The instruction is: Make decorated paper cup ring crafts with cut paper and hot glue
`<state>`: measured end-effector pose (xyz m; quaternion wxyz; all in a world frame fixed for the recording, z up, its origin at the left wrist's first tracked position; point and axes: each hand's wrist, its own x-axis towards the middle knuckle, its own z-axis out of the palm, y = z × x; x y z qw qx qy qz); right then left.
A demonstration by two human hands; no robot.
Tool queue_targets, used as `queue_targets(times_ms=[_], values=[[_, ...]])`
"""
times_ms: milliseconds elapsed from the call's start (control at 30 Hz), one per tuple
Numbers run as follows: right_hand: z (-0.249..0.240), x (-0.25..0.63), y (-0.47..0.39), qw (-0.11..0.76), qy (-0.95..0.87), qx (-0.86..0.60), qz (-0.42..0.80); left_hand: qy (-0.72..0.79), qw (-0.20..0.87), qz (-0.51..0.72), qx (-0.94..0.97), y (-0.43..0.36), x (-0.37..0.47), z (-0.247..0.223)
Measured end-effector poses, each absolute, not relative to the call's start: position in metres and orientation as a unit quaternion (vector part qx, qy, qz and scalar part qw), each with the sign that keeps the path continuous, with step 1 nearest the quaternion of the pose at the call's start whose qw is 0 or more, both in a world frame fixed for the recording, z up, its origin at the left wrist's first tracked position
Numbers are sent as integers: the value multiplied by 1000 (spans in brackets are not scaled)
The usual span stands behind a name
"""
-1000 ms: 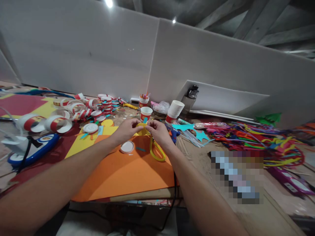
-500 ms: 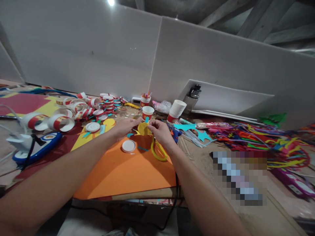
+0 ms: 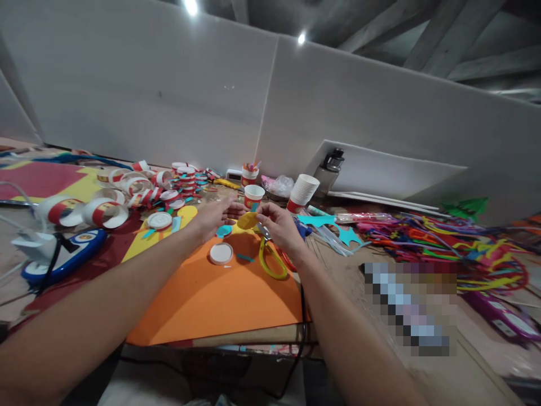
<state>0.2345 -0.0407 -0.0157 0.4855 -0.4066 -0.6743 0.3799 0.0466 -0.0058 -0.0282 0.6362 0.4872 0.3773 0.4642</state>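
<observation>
My right hand (image 3: 279, 226) pinches the right edge of a yellow disc (image 3: 247, 221), with a small teal strip (image 3: 254, 207) at its top. My left hand (image 3: 217, 217) is open to the left of the disc, fingers stretched out and seemingly off it. Scissors (image 3: 273, 264) with yellow handles lie below my right hand on an orange sheet (image 3: 211, 304). A round white cup bottom (image 3: 221, 254) rests on that sheet, close to a small teal disc (image 3: 224, 230). Just behind my hands stands a red and white paper cup (image 3: 254, 196).
Cut cup rings (image 3: 103, 211) and a pile of red-rimmed cup pieces (image 3: 186, 177) lie left. Stacked paper cups (image 3: 303, 192) lean near a dark bottle (image 3: 329, 172). Colourful pipe cleaners (image 3: 439, 242) spread right. A blue and white power strip (image 3: 65, 256) sits far left.
My left fingers have come away from the yellow disc and opened out. The disc has tilted in my right hand, and the teal disc on the sheet shows more.
</observation>
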Motion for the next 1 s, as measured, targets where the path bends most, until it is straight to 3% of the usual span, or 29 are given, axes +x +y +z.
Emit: queue_targets(times_ms=[133,700,1000], values=[[-12,238,-41,530,-639,-400,388,337,655,496,461,-5,46,-27],[-11,253,-37,513,-667,-348,412,300,636,459,543,-12,53,-25],[-16,243,-34,549,-601,-420,402,323,588,478,567,-14,57,-27]])
